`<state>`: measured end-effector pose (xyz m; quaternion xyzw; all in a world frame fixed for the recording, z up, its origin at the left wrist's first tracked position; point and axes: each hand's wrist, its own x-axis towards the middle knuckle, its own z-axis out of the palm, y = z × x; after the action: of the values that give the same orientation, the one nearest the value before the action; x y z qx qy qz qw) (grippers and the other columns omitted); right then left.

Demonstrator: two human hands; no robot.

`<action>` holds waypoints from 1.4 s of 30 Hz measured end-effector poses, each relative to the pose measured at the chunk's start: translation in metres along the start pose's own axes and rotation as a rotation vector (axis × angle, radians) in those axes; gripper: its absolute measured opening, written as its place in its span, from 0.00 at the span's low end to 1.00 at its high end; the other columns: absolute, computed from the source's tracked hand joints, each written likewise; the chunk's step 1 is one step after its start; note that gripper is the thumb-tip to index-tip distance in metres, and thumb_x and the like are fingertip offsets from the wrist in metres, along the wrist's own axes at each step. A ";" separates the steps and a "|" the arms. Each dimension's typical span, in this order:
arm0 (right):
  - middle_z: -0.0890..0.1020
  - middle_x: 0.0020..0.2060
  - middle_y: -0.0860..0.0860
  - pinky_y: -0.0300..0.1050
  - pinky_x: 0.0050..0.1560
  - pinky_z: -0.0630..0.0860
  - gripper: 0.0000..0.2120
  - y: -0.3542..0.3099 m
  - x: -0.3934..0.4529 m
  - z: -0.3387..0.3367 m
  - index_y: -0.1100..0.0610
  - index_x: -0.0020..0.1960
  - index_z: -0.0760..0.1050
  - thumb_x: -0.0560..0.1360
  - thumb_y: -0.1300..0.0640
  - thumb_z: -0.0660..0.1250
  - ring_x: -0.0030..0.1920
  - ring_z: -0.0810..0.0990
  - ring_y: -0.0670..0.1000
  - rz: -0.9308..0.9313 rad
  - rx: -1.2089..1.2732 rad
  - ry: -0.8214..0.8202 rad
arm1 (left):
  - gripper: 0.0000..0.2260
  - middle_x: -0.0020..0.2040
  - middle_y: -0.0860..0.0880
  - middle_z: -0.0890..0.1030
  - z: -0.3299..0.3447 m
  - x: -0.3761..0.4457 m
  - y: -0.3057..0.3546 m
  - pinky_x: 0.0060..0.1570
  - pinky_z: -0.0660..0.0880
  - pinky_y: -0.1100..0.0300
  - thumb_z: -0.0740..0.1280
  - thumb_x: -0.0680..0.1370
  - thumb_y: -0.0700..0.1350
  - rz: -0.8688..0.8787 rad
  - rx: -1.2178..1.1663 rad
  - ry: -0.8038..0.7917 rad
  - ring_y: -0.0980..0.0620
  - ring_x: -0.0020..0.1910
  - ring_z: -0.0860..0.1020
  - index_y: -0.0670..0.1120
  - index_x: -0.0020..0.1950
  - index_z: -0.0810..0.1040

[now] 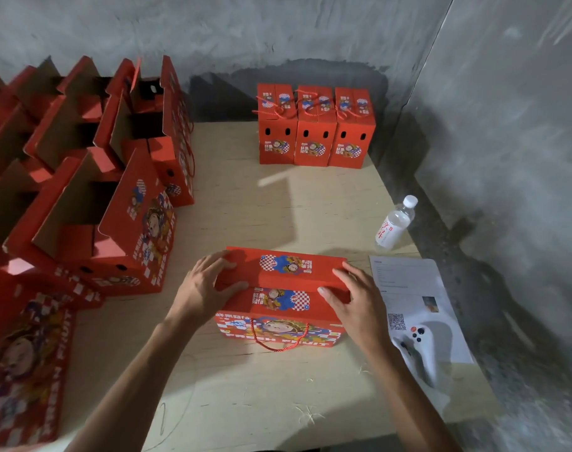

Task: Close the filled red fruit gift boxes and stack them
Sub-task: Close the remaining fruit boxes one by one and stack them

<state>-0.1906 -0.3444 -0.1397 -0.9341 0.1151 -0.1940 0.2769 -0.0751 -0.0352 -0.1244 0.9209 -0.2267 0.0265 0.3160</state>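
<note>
A red fruit gift box [283,290] stands on the wooden table [310,207] in front of me, its two top flaps folded down and a red rope handle hanging on its near face. My left hand [206,285] presses on the left end of the top, fingers over the far flap and thumb at the seam. My right hand [351,298] presses on the right end the same way. Three shut red boxes [315,128] stand side by side at the far end of the table. Several open red boxes [92,177] with raised flaps crowd the left side.
A clear water bottle [396,223] stands near the table's right edge. A printed paper sheet [408,288] lies to the right of my box, with a white game controller [418,347] on it. Grey concrete walls close in behind and to the right.
</note>
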 end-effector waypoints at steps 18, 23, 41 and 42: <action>0.86 0.46 0.50 0.46 0.46 0.83 0.13 0.011 0.020 0.009 0.60 0.51 0.86 0.74 0.51 0.78 0.48 0.86 0.51 -0.463 -0.301 0.257 | 0.10 0.54 0.48 0.83 0.017 0.006 0.014 0.46 0.80 0.48 0.67 0.80 0.46 0.325 0.209 0.155 0.47 0.50 0.80 0.42 0.53 0.85; 0.85 0.45 0.50 0.49 0.46 0.83 0.11 0.009 0.019 0.008 0.60 0.49 0.86 0.76 0.52 0.76 0.48 0.86 0.52 -0.499 -0.309 0.229 | 0.10 0.48 0.49 0.80 0.035 0.013 0.036 0.42 0.74 0.51 0.74 0.78 0.52 0.327 0.291 0.196 0.46 0.45 0.76 0.46 0.46 0.82; 0.78 0.71 0.51 0.44 0.70 0.73 0.18 0.034 -0.016 0.003 0.62 0.69 0.78 0.81 0.57 0.67 0.71 0.75 0.48 -0.411 -0.007 0.132 | 0.11 0.60 0.48 0.83 0.024 -0.016 0.010 0.52 0.81 0.51 0.68 0.81 0.45 0.211 0.085 0.179 0.46 0.55 0.80 0.42 0.58 0.86; 0.76 0.72 0.52 0.46 0.70 0.73 0.18 0.036 -0.019 0.005 0.63 0.70 0.77 0.82 0.57 0.66 0.72 0.74 0.49 -0.408 0.000 0.130 | 0.10 0.60 0.46 0.83 0.026 -0.018 0.009 0.55 0.80 0.51 0.68 0.81 0.43 0.218 0.090 0.187 0.45 0.55 0.81 0.40 0.58 0.85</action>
<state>-0.2093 -0.3655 -0.1697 -0.9235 -0.0588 -0.3061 0.2238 -0.0974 -0.0502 -0.1436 0.8975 -0.2935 0.1567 0.2894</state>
